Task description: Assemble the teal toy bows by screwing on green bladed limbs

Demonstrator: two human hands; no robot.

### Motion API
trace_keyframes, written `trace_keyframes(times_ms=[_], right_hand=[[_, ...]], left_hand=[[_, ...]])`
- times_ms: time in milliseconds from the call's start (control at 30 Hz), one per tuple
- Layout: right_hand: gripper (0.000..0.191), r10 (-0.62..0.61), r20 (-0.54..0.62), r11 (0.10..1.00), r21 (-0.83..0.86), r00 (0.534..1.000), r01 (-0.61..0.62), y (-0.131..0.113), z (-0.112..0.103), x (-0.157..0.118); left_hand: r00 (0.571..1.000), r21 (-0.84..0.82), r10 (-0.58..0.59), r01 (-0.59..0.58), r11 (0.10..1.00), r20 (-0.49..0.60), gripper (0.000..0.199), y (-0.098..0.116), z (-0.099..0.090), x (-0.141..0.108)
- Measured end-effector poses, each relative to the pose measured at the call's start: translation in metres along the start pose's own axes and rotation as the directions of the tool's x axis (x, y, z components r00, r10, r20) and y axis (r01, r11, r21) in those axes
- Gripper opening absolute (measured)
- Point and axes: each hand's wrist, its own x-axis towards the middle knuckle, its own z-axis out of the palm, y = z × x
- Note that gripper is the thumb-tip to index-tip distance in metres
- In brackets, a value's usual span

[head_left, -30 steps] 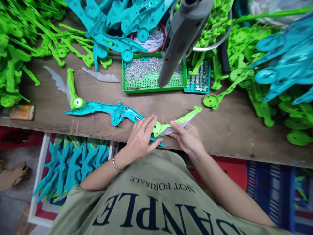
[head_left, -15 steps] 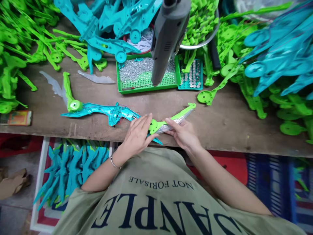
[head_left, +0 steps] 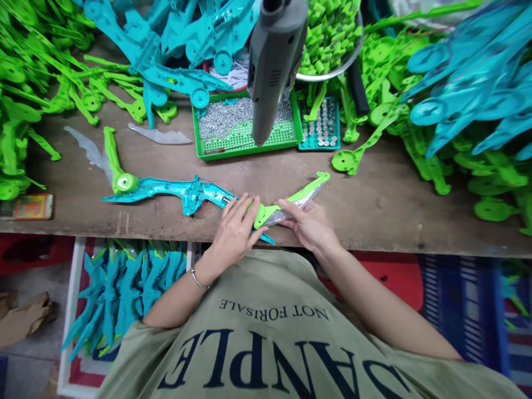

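A blue plastic piece shaped like a toy bow body [head_left: 166, 188] lies on the bench with thin wires at its middle. My left hand [head_left: 235, 224] rests over its right end, fingers close together and thumb stretched below, holding it down at the joint of a green bow arm [head_left: 305, 188]. A clear plastic strip [head_left: 291, 208] runs along this arm. My right hand [head_left: 311, 224] pinches the arm and strip between thumb and fingers. At the left end, another green arm [head_left: 112, 155] stands out, with a translucent strip [head_left: 89, 147] beside it.
A grey electric screwdriver [head_left: 270, 83] hangs over a green tray [head_left: 245, 152] of small screws. Beside it sits a teal tray [head_left: 320, 141] with round metal pieces. Green parts [head_left: 25, 61] and blue parts [head_left: 461, 83] are piled around. A crate [head_left: 68, 332] of blue assemblies stands below left.
The view has shifted slightly. Both hands keep almost the same places on the bow body and the green arm; nothing has been let go.
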Motion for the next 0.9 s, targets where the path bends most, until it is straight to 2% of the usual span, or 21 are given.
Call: trace_keyframes(times_ms=[133,267,367,500,900], right_hand=[[0.048,0.007,-0.004,1.0,0.017,1.0,-0.007,0.0,0.0,0.001],[0.047,0.002,0.0,1.0,0.019,1.0,-0.002,0.001,0.0,0.001],[0.048,-0.008,0.016,1.0,0.007,1.0,0.008,0.001,-0.001,0.002],[0.051,-0.005,0.022,1.0,-0.002,1.0,0.005,0.0,-0.001,0.003],[0.054,-0.019,0.033,1.0,-0.019,0.999,0.019,0.001,-0.001,0.004]], left_hand=[[0.994,-0.062,0.033,-0.027,0.998,0.1,0.077,-0.007,-0.011,0.001],[0.979,-0.066,0.103,-0.092,0.994,0.178,0.074,-0.014,-0.019,0.001],[0.972,-0.019,0.162,-0.162,0.987,0.168,0.069,-0.017,-0.016,0.001],[0.973,0.009,0.189,-0.192,0.981,0.129,0.068,-0.018,-0.013,0.001],[0.982,-0.01,0.147,-0.147,0.989,0.121,0.067,-0.009,-0.015,0.003]])
